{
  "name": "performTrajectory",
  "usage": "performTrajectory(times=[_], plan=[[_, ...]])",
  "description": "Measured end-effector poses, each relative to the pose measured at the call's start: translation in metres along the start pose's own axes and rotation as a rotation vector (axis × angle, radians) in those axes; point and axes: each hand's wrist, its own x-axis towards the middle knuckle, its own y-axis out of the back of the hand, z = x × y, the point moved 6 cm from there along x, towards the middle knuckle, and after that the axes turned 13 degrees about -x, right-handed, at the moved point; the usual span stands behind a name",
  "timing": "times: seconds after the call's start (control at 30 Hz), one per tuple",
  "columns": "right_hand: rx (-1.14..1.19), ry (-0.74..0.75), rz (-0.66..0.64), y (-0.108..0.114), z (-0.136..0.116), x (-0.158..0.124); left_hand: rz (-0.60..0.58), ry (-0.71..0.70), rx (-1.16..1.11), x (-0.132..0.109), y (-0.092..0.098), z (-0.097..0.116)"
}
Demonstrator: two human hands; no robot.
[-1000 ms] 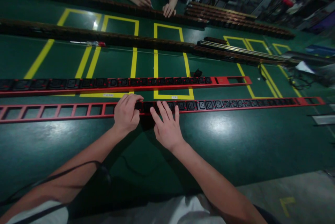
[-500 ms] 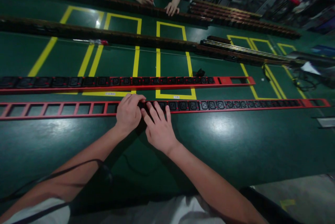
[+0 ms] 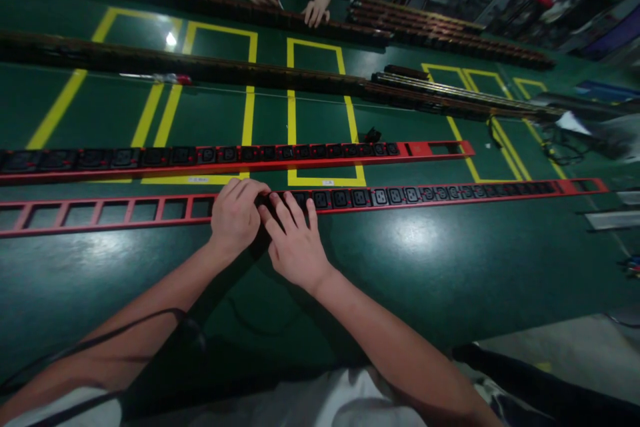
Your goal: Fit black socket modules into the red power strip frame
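A long red power strip frame [image 3: 420, 203] lies across the green table in front of me. Its right part carries black power sockets [image 3: 360, 198] in a row, while rectangular openings [image 3: 141, 210] show on the left. Where sockets meet openings, my left hand [image 3: 235, 217] is closed, fingers curled over the frame; whatever they pinch is hidden. Just to its right, my right hand [image 3: 300, 247] lies with fingers spread, fingertips resting on the black sockets. The two hands nearly touch, and they cover that stretch of the frame.
Behind lies a second red frame [image 3: 425, 148] filled with sockets, with a small black part [image 3: 371, 135] beside it. Farther back are a screwdriver [image 3: 183, 79], long dark rails [image 3: 310, 80] and yellow tape outlines [image 3: 291, 107]. Across the table, a co-worker's hand [image 3: 316, 12] rests on another rail.
The whole view has shifted, so the table and things appear slightly farther left. My hands keep nearly the same place and pose on the frame.
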Motion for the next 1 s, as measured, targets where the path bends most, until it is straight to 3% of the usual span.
performTrajectory(times=[0.23,1.0], plan=[[-0.003,-0.001,0.002,-0.001,0.0001,0.0,-0.013,-0.059,0.031,0.0024,0.0005,0.0076],[0.015,0.003,-0.015,-0.0011,0.0015,0.0004,-0.034,-0.042,0.067,0.0031,-0.0004,0.0082]])
